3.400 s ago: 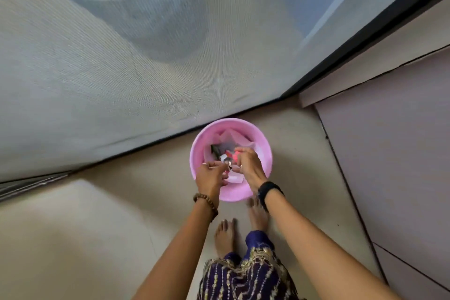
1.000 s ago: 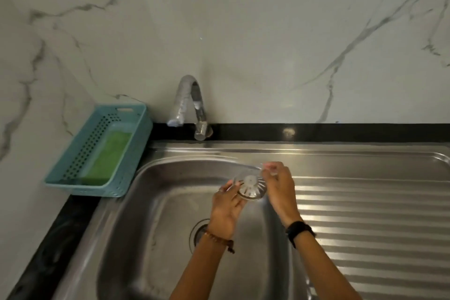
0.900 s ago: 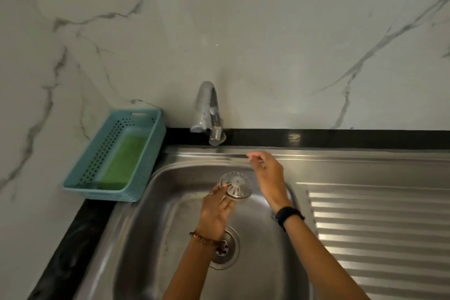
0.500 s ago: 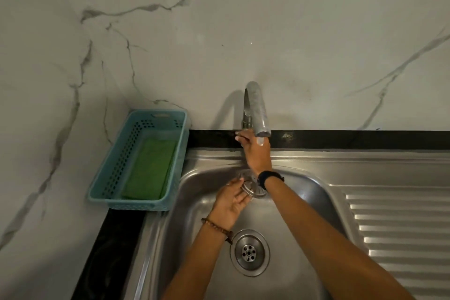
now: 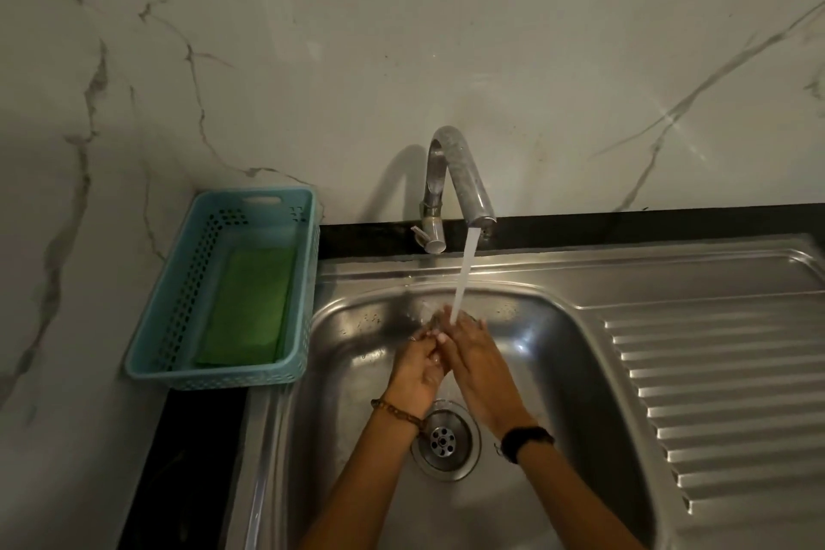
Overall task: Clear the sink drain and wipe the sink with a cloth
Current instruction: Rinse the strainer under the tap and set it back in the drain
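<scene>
Both hands meet over the steel sink (image 5: 558,371), under a stream of water (image 5: 464,277) running from the tap (image 5: 460,174). My left hand (image 5: 415,371) and my right hand (image 5: 477,362) close together around the round metal drain strainer (image 5: 439,319). Only the strainer's far edge shows above the fingertips, where the water lands. The drain opening (image 5: 444,442) sits uncovered in the basin floor below my wrists. A folded green cloth (image 5: 250,308) lies in the blue basket (image 5: 214,373) left of the sink.
A ribbed steel drainboard (image 5: 714,393) extends right of the basin. The tap's handle (image 5: 428,239) sticks out at its base. A marble wall rises behind, and a black counter strip runs along the left of the sink.
My right hand left the tap handle and joined my left hand at the strainer. Water now runs from the tap onto the hands. The view shifted left.
</scene>
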A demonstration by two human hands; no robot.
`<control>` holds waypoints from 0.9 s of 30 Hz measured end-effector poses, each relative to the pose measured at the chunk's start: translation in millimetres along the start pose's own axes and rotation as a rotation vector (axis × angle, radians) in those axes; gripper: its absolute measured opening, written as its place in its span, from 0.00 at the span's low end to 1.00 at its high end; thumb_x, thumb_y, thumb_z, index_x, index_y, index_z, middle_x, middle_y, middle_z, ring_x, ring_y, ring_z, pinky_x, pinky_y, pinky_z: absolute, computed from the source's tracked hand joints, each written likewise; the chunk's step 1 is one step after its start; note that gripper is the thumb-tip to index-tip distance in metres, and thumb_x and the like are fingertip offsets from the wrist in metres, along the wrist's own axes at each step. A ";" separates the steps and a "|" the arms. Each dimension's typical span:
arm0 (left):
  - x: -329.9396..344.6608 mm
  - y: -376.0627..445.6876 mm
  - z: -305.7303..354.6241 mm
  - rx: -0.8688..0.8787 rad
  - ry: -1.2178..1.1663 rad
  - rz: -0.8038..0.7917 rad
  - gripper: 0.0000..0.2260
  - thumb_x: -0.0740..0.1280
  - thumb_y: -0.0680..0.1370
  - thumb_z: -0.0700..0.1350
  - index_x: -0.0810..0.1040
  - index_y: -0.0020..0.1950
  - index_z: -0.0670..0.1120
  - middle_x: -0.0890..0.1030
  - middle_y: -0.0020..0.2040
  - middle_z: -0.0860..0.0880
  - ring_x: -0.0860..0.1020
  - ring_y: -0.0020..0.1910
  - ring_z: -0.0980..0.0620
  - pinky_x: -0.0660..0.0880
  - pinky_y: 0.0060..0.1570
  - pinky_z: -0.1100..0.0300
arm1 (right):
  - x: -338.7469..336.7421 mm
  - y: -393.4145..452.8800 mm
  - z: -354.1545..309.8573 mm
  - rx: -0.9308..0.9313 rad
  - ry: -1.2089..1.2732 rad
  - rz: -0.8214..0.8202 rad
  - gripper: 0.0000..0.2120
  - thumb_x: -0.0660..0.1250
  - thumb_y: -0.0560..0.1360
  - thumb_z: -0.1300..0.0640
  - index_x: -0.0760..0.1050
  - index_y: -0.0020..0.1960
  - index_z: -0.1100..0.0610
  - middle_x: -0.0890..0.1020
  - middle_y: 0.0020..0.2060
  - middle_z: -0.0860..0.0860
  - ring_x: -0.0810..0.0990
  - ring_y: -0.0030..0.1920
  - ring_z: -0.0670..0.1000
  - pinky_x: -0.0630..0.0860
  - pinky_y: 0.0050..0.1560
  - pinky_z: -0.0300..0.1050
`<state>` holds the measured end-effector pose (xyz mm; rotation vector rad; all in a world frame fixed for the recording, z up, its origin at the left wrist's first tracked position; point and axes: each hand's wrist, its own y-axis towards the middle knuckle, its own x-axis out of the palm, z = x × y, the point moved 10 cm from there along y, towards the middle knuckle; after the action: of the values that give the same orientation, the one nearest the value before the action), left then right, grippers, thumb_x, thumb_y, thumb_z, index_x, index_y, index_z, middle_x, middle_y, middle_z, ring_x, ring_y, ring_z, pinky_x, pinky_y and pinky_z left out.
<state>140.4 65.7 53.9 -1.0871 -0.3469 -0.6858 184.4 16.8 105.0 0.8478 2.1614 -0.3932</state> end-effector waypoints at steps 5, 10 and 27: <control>-8.7 -8.6 10.7 0.032 0.029 -0.024 0.10 0.56 0.80 0.38 0.77 0.47 0.40 0.81 0.41 0.44 0.82 0.36 0.52 0.80 0.32 0.64 | 8.8 3.1 -25.5 -0.151 -0.076 -0.014 0.23 0.44 0.81 0.46 0.63 0.72 0.51 0.68 0.71 0.52 0.59 0.72 0.42 0.51 0.77 0.50; -14.1 -11.0 19.1 0.080 0.156 -0.033 0.12 0.57 0.79 0.35 0.72 0.61 0.40 0.80 0.46 0.45 0.79 0.44 0.50 0.77 0.42 0.59 | -3.1 15.5 16.7 0.356 0.633 -0.094 0.15 0.61 0.76 0.44 0.71 0.57 0.52 0.75 0.54 0.47 0.77 0.48 0.42 0.78 0.44 0.33; 15.1 -15.3 5.4 0.036 0.172 -0.063 0.16 0.57 0.79 0.38 0.69 0.66 0.41 0.77 0.54 0.41 0.77 0.50 0.45 0.77 0.42 0.54 | -23.7 -12.4 -7.1 -0.140 -0.380 -0.146 0.22 0.50 0.81 0.55 0.55 0.74 0.50 0.59 0.75 0.49 0.48 0.77 0.48 0.35 0.75 0.54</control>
<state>141.9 61.0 75.5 -0.9786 -0.2456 -0.8198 183.6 0.8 127.7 0.4924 1.8745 -0.4316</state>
